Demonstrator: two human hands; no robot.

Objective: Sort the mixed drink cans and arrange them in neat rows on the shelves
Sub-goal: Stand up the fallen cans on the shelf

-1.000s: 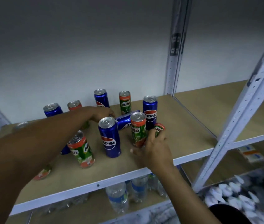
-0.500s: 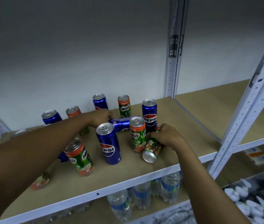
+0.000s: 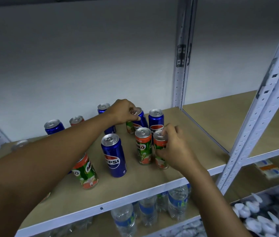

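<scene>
We are holding two cans at once, and both could fall. Our left hand [image 3: 121, 111] reaches far over the shelf [image 3: 152, 187], and its grip is closed on the top of a blue Pepsi can [image 3: 139, 119] that leans a bit. If we let go too soon, we think it could tip and knock the green can [image 3: 130, 126] just beside it. Our left arm also passes right over the Milo can near the front [image 3: 85, 170] and close to the tall Pepsi can [image 3: 114, 155], so a small bump could push them over, maybe off the edge.

Our right hand [image 3: 171, 147] is lower and nearer to us. Its grip is wrapped around a Milo can [image 3: 160, 144] that stands touching another Milo can [image 3: 143, 146]. The fingers curl around the front and the thumb sits near the top. If we shove it hard, its neighbor could tip.

The cans are still mixed up, blue and green together, on the middle shelf.
</scene>
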